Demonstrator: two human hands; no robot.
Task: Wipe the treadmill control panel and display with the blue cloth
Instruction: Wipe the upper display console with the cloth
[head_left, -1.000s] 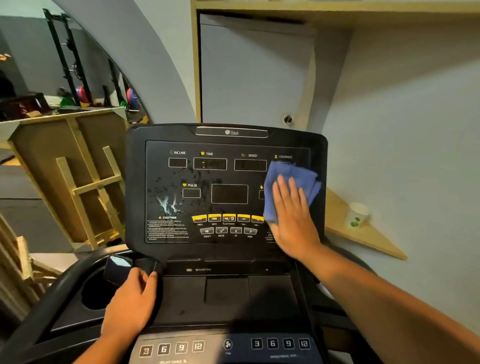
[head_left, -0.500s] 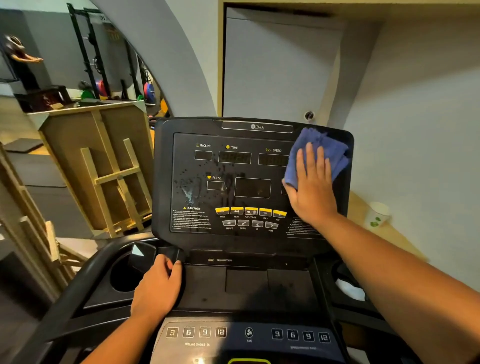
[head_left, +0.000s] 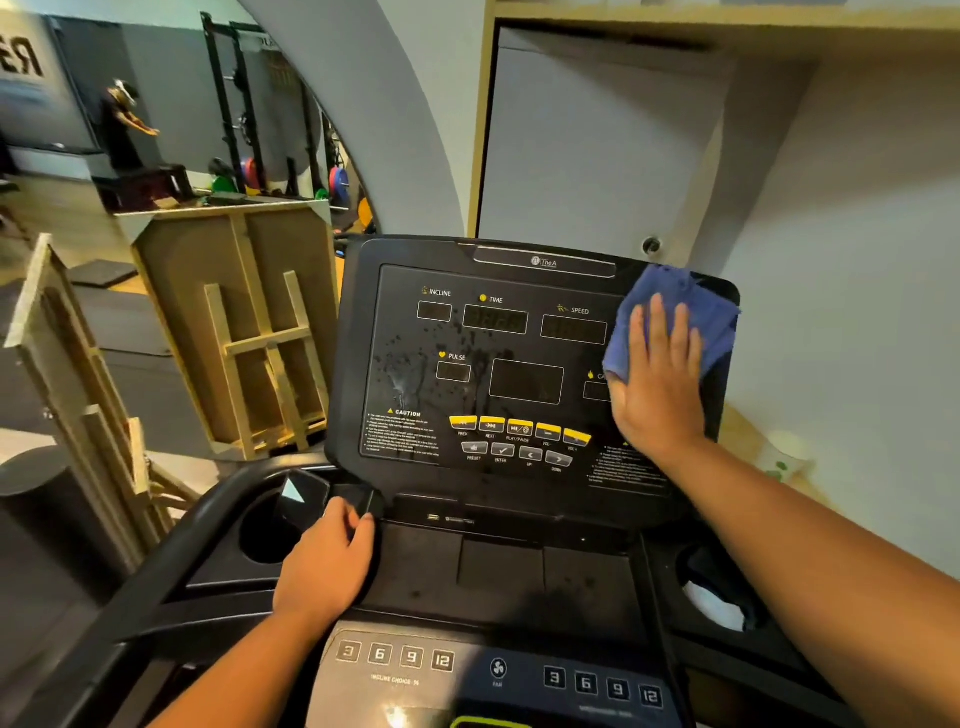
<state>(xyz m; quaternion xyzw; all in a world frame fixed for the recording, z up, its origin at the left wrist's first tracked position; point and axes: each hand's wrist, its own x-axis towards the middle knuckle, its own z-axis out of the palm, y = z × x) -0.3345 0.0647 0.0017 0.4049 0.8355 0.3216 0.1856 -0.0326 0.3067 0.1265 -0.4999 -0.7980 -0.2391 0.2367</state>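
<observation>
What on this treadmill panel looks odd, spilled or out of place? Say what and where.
Droplets and runny streaks speckle the left half of the panel, around PULSE and above CAUTION. They look like sprayed liquid not yet wiped. The right hand presses the cloth at the top right corner, away from them.

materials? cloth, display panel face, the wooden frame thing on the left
Cloth: soft woven or microfibre fabric by the look, matte blue, rumpled folds under the right hand.
Display panel: probably plastic with a glossy black overlay; it shows reflections and wet droplets.
Wooden frame: bare pale timber slats on a brown board, matte, seemingly unfinished; board type unclear.
</observation>
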